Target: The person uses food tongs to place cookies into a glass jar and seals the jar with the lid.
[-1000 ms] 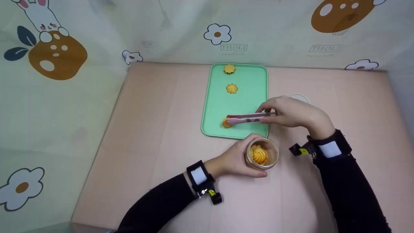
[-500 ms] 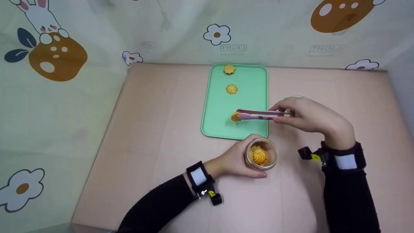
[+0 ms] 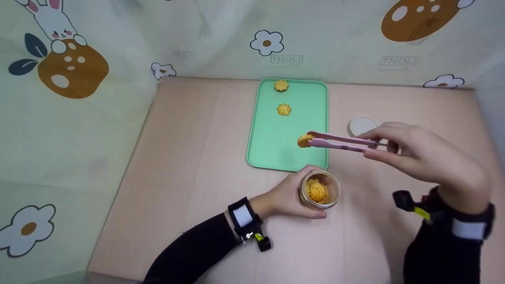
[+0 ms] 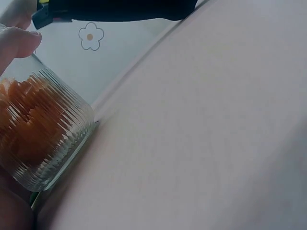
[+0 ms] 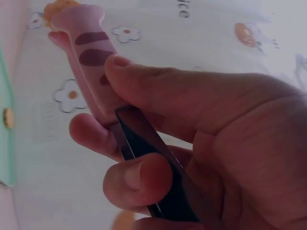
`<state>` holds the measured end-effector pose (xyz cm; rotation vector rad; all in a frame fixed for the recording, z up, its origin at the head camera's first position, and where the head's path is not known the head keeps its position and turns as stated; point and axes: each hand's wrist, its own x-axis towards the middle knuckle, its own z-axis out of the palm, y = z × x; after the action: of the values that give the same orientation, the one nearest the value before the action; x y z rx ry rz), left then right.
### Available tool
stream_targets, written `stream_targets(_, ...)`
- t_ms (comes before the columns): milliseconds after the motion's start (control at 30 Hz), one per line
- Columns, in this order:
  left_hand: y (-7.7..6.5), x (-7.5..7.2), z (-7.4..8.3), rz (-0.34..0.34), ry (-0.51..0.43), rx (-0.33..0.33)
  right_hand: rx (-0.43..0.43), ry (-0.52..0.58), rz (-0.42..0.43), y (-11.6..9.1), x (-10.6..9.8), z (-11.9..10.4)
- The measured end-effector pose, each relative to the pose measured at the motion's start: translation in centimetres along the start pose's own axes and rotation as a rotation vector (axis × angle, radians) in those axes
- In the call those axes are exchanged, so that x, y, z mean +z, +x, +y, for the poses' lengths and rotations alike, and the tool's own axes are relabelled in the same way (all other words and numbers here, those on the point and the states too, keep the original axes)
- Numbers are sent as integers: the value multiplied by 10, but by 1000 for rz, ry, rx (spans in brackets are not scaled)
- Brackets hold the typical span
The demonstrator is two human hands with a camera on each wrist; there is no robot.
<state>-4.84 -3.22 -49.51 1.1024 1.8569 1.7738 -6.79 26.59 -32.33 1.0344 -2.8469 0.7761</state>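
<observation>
My right hand [image 3: 426,154] grips pink tongs [image 3: 341,142], whose tips pinch a yellow piped cookie [image 3: 304,141] above the right part of the green tray [image 3: 268,156]. In the right wrist view, thumb and fingers wrap the tongs [image 5: 91,57], and the cookie [image 5: 60,10] shows at their far end. My left hand [image 3: 290,195] curls around a ribbed glass jar [image 3: 335,193] in front of the tray. Several cookies [image 4: 31,120] sit inside the jar, seen through its wall in the left wrist view. Two more cookies, one at the back [image 3: 281,85] and one nearer [image 3: 284,109], lie on the tray.
A round white lid [image 3: 361,125] lies on the table right of the tray, partly behind my right hand. The pinkish table [image 3: 197,138] ends at a patterned curtain [image 3: 221,39] at the back and left.
My right hand has drawn back to the right, carrying the cookie in the tongs from the tray's front left across to its right side. More of the lid shows. My left hand stays put.
</observation>
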Motion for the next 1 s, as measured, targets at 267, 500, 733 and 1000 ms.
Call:
stream_targets(267,1,1,-14,-2,56,4,48,-62,71,-39,-18,-23)
stream_targets(500,-1,0,-13,11,56,-6,26,-82,61,-53,-15,-37)
stream_targets(733,0,1,-13,10,35,16,-8,-54,24,-58,-11,-42)
stream_targets(1000,0,2,-13,12,44,43,12,-82,-15,-58,-9,-42)
